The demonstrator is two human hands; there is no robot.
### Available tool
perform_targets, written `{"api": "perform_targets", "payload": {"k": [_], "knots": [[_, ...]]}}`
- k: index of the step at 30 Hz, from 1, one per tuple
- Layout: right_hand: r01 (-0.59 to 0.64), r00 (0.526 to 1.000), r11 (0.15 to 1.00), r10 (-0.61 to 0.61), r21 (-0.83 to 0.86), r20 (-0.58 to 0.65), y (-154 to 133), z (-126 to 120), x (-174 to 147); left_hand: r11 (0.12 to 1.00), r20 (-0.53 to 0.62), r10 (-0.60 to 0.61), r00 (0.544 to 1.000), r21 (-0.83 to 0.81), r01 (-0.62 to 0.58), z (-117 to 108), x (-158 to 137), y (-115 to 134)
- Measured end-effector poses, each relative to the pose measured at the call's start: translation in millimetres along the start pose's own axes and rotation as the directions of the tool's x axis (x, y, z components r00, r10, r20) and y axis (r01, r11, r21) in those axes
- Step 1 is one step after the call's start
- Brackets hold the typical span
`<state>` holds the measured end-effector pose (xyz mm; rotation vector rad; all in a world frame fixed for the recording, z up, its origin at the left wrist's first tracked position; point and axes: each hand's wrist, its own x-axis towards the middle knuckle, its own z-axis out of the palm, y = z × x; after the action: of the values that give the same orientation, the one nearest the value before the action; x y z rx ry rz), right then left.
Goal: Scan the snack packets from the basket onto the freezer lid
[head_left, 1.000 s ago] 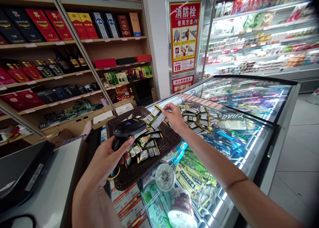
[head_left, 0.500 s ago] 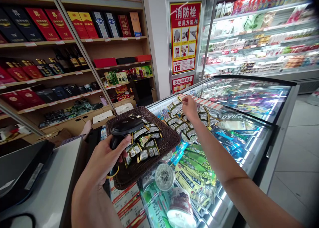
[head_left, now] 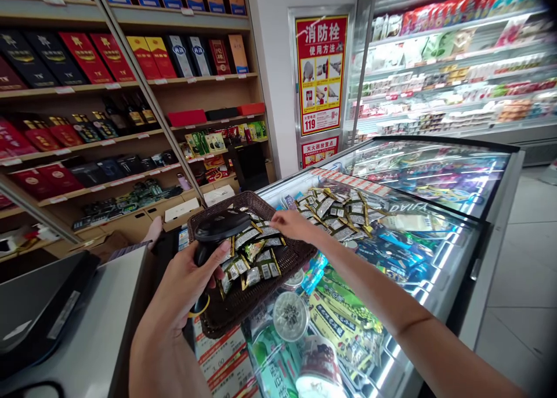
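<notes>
My left hand [head_left: 191,276] is wrapped round the handle of a black barcode scanner [head_left: 221,224], its head over the dark brown woven basket [head_left: 278,270]. Inside the basket lie several small gold-edged packets [head_left: 261,271] with printed barcodes. At the basket's far right side, my right hand [head_left: 292,224] has its fingertips pinched together at the edge of one small packet [head_left: 267,230]. Beyond that hand, a loose heap of similar packets [head_left: 343,212] rests on the freezer's glass top.
A glass-topped chest freezer [head_left: 487,241] holds ice creams and tubs [head_left: 290,315] under its lid. On the left are a grey counter [head_left: 113,305] with a black device [head_left: 47,311]. Shelves of boxed goods [head_left: 104,55] line the back wall, and a lit chiller [head_left: 452,79] stands at right.
My right hand has come left and down from the heap on the glass to the basket. The packet it pinched there has left its fingers. My left hand still holds the scanner.
</notes>
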<state>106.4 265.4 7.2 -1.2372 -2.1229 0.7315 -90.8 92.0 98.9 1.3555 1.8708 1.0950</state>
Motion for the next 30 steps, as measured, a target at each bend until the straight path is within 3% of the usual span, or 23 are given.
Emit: {"api": "perform_targets", "payload": {"k": [3, 8, 11, 13, 15, 18, 21, 23, 26, 30], "knots": [[-0.01, 0.98, 0.985, -0.025, 0.174, 0.195, -11, 28, -7, 1.0, -0.008, -0.006, 1.0, -0.011, 0.006, 1, -1, 1], [0.09, 0.969, 0.966, -0.142, 0.243, 0.204, -11, 51, -9, 1.0, -0.016, 0.006, 1.0, 0.002, -0.006, 2, -2, 2], [0.06, 0.972, 0.964, -0.115, 0.257, 0.206, -10, 55, -6, 1.0, -0.014, 0.013, 1.0, 0.001, -0.013, 2, -2, 1], [0.065, 0.978, 0.968, -0.111, 0.244, 0.178, -11, 55, -7, 1.0, -0.018, 0.012, 1.0, -0.006, -0.012, 2, -1, 1], [0.15, 0.978, 0.972, -0.173, 0.184, 0.119, -14, 53, -9, 1.0, -0.017, 0.012, 1.0, -0.008, -0.012, 2, -1, 1], [0.315, 0.948, 0.948, -0.317, 0.048, 0.043, -22, 44, -12, 1.0, -0.014, 0.013, 1.0, -0.011, -0.013, 2, -1, 1], [0.375, 0.926, 0.927, -0.375, 0.0, -0.036, -27, 27, -14, 1.0, -0.031, 0.016, 0.999, -0.017, -0.016, 2, -1, 0], [0.314, 0.947, 0.948, -0.308, 0.058, -0.097, -28, 14, -13, 1.0, -0.04, 0.017, 0.999, -0.025, -0.018, 3, -1, 0], [0.13, 0.989, 0.957, -0.108, 0.258, -0.096, -24, -4, -9, 0.999, -0.042, 0.02, 0.999, -0.046, -0.022, 4, -1, 1], [0.018, 0.994, 0.919, 0.027, 0.394, -0.109, -19, -15, -7, 0.998, -0.037, 0.022, 0.999, -0.051, -0.024, 6, -2, 1]]}}
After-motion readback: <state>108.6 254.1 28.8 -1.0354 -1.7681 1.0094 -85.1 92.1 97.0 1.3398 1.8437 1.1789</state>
